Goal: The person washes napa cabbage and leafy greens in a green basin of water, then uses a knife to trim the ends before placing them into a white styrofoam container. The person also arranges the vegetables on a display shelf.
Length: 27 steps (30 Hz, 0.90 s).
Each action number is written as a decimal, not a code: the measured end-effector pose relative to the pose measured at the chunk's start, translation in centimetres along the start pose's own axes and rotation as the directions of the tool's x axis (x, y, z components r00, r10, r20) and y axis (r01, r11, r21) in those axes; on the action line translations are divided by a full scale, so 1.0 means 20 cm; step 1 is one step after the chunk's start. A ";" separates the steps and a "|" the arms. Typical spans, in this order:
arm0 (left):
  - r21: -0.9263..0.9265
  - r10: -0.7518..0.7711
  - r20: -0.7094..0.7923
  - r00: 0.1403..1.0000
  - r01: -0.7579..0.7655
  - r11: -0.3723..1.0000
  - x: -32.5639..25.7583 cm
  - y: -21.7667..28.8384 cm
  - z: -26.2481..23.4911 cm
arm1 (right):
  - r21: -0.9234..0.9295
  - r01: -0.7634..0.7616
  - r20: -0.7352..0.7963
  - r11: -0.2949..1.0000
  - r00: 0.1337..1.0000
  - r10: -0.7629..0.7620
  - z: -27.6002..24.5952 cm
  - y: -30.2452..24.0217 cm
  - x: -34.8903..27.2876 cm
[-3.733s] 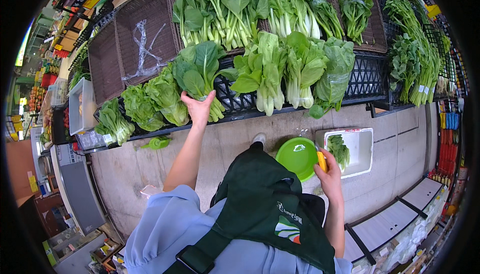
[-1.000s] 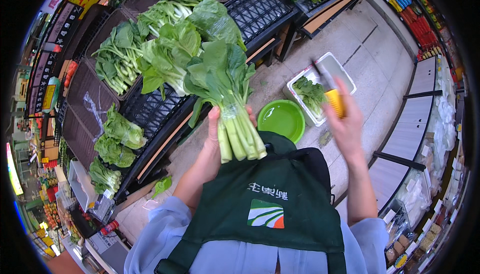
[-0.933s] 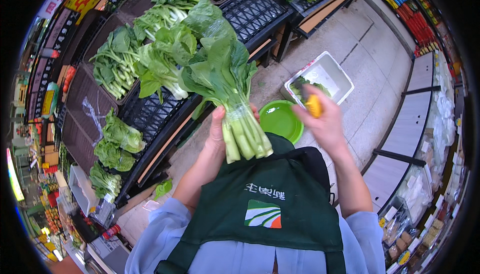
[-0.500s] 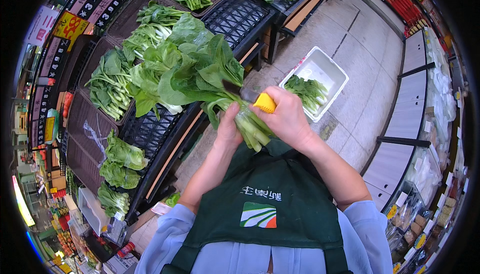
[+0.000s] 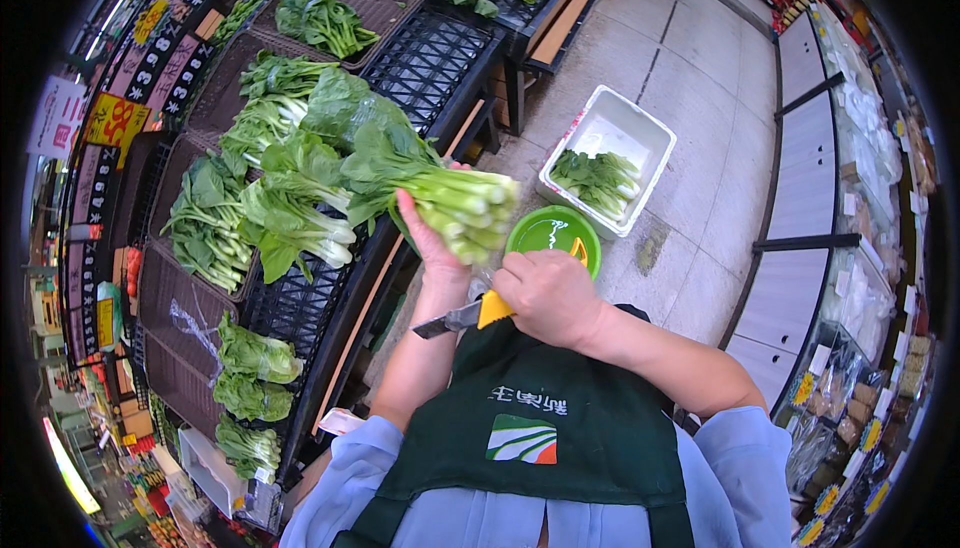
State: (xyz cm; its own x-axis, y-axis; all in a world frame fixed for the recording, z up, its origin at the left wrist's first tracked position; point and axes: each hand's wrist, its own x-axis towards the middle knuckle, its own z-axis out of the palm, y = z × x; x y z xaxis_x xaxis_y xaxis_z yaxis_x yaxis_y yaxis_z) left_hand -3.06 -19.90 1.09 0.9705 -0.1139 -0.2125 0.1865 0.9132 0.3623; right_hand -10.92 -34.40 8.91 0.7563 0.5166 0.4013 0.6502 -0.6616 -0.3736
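My left hand is closed around a bunch of leafy greens. The pale cut stem ends face right and the leaves point left, over the display rack. In my right hand is a yellow-handled knife, held in a fist in front of my apron. Its grey blade points left, below the bunch and apart from it, in front of my left wrist. Just beyond my right hand stands a round green tub, partly hidden by the hand.
On the left, a black rack carries brown baskets with bunched greens and wrapped lettuce-like heads. A white bin with some greens stands on the tiled floor ahead. Grey cabinets line the right side.
The knife has come away from the stems and moved down toward me, its blade now pointing left. The bunch has turned so its stem ends face right. The green tub has come into view.
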 end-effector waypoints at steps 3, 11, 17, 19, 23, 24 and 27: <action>-0.646 -0.148 0.368 0.918 0.366 0.670 0.01 -0.02 0.00 | 0.140 -0.045 -0.025 0.989 0.998 0.049 -0.06 0.07 -0.09; -0.216 -0.221 0.506 0.834 0.370 0.903 -0.06 -0.14 -0.07 | 0.290 -0.475 -0.282 0.831 0.787 0.548 -0.35 0.31 -0.42; -0.404 -0.392 0.449 0.803 0.574 0.712 -0.03 -0.30 -0.52 | 0.740 -0.504 -0.382 0.446 0.230 0.895 -0.52 0.52 -0.68; -0.342 -0.497 0.260 0.828 0.560 0.755 -0.04 -0.37 -0.55 | 0.747 -0.550 -0.338 0.375 0.171 0.925 -0.49 0.56 -0.74; -0.257 -0.567 -0.118 0.815 0.526 0.811 -0.03 -0.53 -0.82 | 0.749 -0.624 -0.213 0.225 0.095 0.972 -0.33 0.62 -0.83; -0.231 -0.571 -0.239 0.786 0.525 0.819 -0.02 -0.59 -0.92 | 0.743 -0.641 -0.177 0.193 0.090 0.980 -0.26 0.64 -0.87; -0.123 -0.511 -0.576 0.638 0.550 0.826 0.06 -0.76 -1.16 | 0.728 -0.679 -0.073 0.093 0.058 0.996 -0.08 0.72 -0.95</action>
State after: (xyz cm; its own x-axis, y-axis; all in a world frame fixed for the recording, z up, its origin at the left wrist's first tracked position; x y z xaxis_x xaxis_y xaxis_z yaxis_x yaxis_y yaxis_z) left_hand -8.26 -24.81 -25.63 0.4360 -0.3137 -0.8435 0.6689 0.7400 0.0705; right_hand -15.97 -54.57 -2.71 0.6859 -0.6686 -0.2873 -0.4001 -0.0168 -0.9163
